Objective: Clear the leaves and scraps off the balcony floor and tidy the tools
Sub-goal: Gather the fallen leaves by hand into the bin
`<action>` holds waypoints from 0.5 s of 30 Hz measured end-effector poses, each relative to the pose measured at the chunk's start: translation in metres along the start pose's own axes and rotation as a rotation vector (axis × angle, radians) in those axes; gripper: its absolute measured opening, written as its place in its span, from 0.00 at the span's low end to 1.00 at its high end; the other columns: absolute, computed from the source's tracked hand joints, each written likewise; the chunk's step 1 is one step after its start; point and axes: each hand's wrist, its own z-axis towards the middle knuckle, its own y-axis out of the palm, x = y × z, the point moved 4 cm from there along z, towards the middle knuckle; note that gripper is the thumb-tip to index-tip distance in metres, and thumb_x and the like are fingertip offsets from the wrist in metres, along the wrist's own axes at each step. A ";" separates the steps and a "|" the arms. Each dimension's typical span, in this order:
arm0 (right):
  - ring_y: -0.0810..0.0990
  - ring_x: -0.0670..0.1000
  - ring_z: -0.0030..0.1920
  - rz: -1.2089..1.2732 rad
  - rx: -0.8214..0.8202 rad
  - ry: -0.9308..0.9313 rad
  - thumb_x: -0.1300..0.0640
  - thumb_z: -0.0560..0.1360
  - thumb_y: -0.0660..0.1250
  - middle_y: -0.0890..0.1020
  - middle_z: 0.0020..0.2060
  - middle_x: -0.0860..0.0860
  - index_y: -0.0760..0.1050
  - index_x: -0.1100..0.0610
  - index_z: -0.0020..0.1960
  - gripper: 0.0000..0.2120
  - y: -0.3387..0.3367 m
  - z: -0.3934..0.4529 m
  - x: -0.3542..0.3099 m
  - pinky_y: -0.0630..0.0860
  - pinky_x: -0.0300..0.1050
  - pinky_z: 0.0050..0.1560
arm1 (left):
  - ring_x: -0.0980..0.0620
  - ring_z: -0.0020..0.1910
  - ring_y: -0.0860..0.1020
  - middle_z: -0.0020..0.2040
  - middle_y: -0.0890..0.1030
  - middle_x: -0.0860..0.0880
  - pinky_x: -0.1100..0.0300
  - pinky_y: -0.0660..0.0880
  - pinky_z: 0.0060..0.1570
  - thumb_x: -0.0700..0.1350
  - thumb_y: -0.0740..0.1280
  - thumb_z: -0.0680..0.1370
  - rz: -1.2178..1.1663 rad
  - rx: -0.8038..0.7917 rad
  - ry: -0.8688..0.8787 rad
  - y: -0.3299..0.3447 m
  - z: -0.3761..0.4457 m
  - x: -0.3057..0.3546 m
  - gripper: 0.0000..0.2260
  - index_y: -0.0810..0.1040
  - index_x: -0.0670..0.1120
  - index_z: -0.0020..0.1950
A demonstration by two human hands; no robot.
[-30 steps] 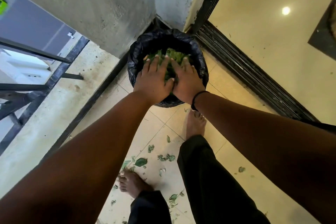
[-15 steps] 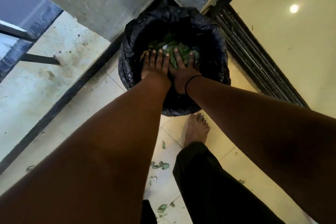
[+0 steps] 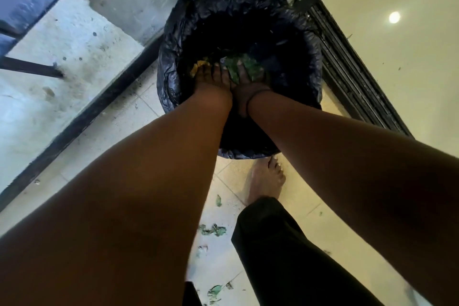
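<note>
A black-lined bin (image 3: 173, 77) stands in the corner where the grey wall meets the door track. Both hands reach down inside it, side by side and touching: the left hand (image 3: 212, 77) and right hand (image 3: 248, 82) press flat-fingered on the green leaves (image 3: 248, 64). Near the bin, scattered leaf scraps (image 3: 213, 230) lie on the tiled floor (image 3: 144, 117).
</note>
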 end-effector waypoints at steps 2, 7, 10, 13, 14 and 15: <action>0.36 0.66 0.76 0.139 0.067 0.015 0.40 0.77 0.55 0.35 0.77 0.46 0.35 0.43 0.78 0.38 0.000 -0.012 0.007 0.50 0.71 0.72 | 0.37 0.78 0.48 0.80 0.46 0.37 0.44 0.43 0.77 0.47 0.57 0.82 -0.084 0.078 0.049 -0.017 -0.028 0.003 0.33 0.41 0.39 0.80; 0.51 0.63 0.77 0.395 0.479 0.038 0.41 0.74 0.53 0.52 0.79 0.53 0.47 0.42 0.78 0.34 0.012 -0.101 0.004 0.59 0.65 0.72 | 0.41 0.73 0.65 0.75 0.66 0.43 0.45 0.58 0.74 0.53 0.57 0.79 -0.426 0.523 0.238 -0.020 -0.141 -0.005 0.29 0.57 0.47 0.79; 0.58 0.61 0.76 0.524 0.584 0.036 0.43 0.71 0.52 0.62 0.75 0.55 0.53 0.48 0.77 0.35 0.030 -0.163 -0.032 0.63 0.63 0.70 | 0.42 0.75 0.63 0.76 0.66 0.44 0.45 0.58 0.74 0.58 0.53 0.80 -0.573 0.564 0.220 0.022 -0.210 -0.014 0.29 0.60 0.47 0.78; 0.58 0.62 0.75 0.563 0.456 0.049 0.46 0.74 0.57 0.60 0.76 0.56 0.50 0.51 0.78 0.35 0.058 -0.217 -0.089 0.59 0.61 0.73 | 0.41 0.77 0.60 0.78 0.62 0.44 0.46 0.55 0.74 0.60 0.50 0.80 -0.639 0.499 0.126 0.078 -0.274 -0.022 0.30 0.61 0.48 0.78; 0.57 0.62 0.76 0.580 0.393 0.049 0.47 0.76 0.58 0.59 0.77 0.56 0.49 0.51 0.79 0.35 0.068 -0.234 -0.110 0.56 0.60 0.74 | 0.42 0.77 0.58 0.78 0.60 0.44 0.47 0.53 0.74 0.62 0.47 0.78 -0.673 0.467 0.084 0.097 -0.297 -0.025 0.31 0.60 0.49 0.79; 0.56 0.61 0.76 0.595 0.344 0.034 0.47 0.77 0.58 0.58 0.77 0.55 0.47 0.51 0.79 0.35 0.078 -0.250 -0.128 0.56 0.59 0.74 | 0.42 0.78 0.56 0.79 0.58 0.45 0.47 0.51 0.75 0.63 0.45 0.77 -0.709 0.420 0.031 0.114 -0.318 -0.026 0.33 0.58 0.49 0.80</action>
